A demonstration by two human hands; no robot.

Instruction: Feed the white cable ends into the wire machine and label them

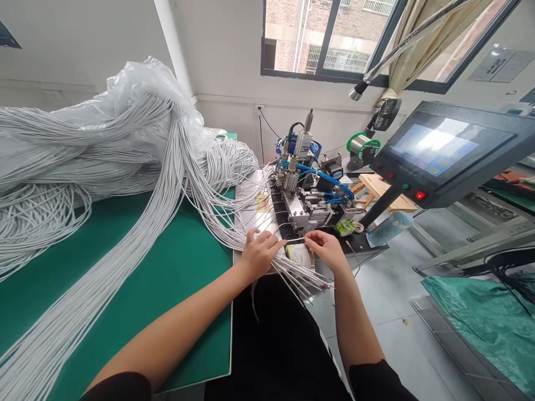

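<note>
A thick bundle of thin white cables [298,271] runs off the bench edge, its cut ends pointing down to the right. My left hand [261,253] is closed over the bundle, with one cable coming out at its fingertips. That single cable [296,241] spans to my right hand [324,248], whose thumb and fingers pinch its end. Both hands are just in front of a metal machine [298,206] with cylinders and blue air tubes.
Large cable coils in clear plastic [137,83] lie on the green table [184,301] at left. A control screen [434,145] stands at right, with a blue bottle [390,227] below it. A green solder-wire spool [363,146] is behind the machine.
</note>
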